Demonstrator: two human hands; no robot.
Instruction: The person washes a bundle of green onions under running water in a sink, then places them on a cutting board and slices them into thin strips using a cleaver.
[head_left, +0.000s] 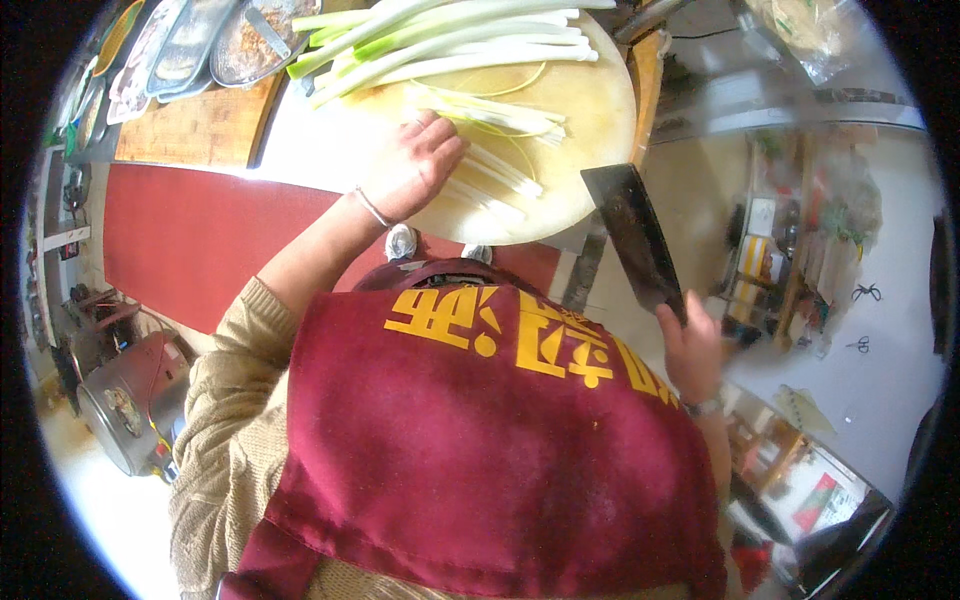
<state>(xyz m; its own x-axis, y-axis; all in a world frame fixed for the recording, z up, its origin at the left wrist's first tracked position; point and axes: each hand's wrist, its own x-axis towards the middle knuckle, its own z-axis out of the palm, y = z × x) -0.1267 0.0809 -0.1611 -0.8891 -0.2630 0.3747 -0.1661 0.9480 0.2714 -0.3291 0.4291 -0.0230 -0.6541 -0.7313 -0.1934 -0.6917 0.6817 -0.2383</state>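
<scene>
My left hand, palm down with curled fingers, is over the left part of a round cutting board; whether it grips the thin stalks beside it cannot be made out. Thin pale scallion stalks extend to the right from under its fingers. Another small bunch of thin stalks lies just above. Thick leeks with white and green parts are piled at the board's far side. My right hand holds a dark cleaver, its wide blade raised off the board's right edge.
A wooden board lies at the left of the counter. Beyond it stand trays and a metal dish of minced food with a utensil in it. A plastic bag is at the far right. A metal drum stands at lower left.
</scene>
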